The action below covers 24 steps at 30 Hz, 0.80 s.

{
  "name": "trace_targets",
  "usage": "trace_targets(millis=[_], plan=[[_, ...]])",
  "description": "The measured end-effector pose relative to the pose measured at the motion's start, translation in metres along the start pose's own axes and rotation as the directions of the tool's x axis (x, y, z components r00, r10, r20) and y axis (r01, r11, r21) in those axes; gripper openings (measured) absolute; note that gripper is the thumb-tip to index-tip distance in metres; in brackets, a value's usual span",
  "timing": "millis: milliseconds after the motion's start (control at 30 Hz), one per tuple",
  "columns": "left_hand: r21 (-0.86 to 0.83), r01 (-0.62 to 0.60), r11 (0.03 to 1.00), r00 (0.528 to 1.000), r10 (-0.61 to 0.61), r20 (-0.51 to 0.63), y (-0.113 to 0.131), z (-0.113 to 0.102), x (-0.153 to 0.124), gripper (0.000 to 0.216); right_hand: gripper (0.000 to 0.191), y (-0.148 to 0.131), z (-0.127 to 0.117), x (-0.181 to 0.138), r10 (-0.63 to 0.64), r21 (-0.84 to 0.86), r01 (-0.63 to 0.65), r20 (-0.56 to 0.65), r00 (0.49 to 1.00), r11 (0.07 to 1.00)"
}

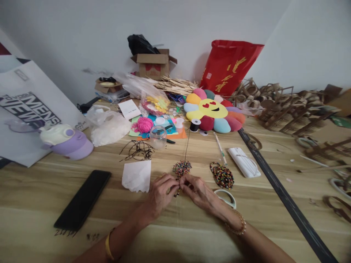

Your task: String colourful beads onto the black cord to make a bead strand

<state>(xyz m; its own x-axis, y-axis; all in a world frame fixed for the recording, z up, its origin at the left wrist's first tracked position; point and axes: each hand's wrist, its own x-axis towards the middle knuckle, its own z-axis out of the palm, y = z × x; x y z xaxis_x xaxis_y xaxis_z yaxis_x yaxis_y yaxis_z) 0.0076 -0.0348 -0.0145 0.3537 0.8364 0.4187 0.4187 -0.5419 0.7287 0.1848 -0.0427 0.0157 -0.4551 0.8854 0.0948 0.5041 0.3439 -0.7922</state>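
My left hand and my right hand meet at the middle of the table, thumbs and fingertips pinched together on a beaded cord. A short length of dark and light beads shows below the fingertips; the exact grip point is hidden. Just beyond the hands lies a cluster of multicoloured beads. From it a thin black cord runs up to a black thread spool. To the right rests a coiled heap of strung beads. A white paper piece lies left of my left hand.
A white ring-shaped object lies beside my right wrist. Farther out are a black phone, cut black cords, a clear jar, a white power bank and a flower cushion. A black strip crosses the right side.
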Motion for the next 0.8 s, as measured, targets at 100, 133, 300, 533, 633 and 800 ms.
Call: trace_targets(millis=[100,133,300,533,633,800], plan=[[0.023,-0.073,0.997,0.997,0.073,-0.029,-0.002,0.001,0.000,0.017,0.011,-0.001,0.000,0.000,0.015,0.044,-0.016,0.006,1.000,0.999],[0.013,-0.082,0.997,0.996,0.083,-0.041,-0.002,0.001,0.000,0.017,0.010,-0.002,0.000,0.001,0.020,0.069,-0.021,0.004,1.000,0.997],[-0.098,-0.018,0.995,0.997,0.011,-0.075,-0.001,-0.001,0.003,0.014,0.007,-0.003,-0.002,0.003,0.014,0.151,-0.009,-0.034,0.999,0.989],[-0.299,0.139,0.944,0.988,-0.154,-0.027,0.006,-0.007,0.007,0.013,0.005,0.006,0.002,0.002,-0.010,0.072,0.017,-0.100,0.995,0.997],[-0.358,0.205,0.911,0.976,-0.219,0.001,0.008,-0.007,0.007,0.014,0.005,0.006,0.002,0.002,-0.065,0.009,0.066,-0.119,0.991,0.998],[-0.480,0.318,0.818,0.942,-0.329,0.063,0.003,-0.006,0.007,0.017,0.010,-0.005,-0.004,0.001,-0.093,-0.029,0.091,-0.093,0.991,0.995]])
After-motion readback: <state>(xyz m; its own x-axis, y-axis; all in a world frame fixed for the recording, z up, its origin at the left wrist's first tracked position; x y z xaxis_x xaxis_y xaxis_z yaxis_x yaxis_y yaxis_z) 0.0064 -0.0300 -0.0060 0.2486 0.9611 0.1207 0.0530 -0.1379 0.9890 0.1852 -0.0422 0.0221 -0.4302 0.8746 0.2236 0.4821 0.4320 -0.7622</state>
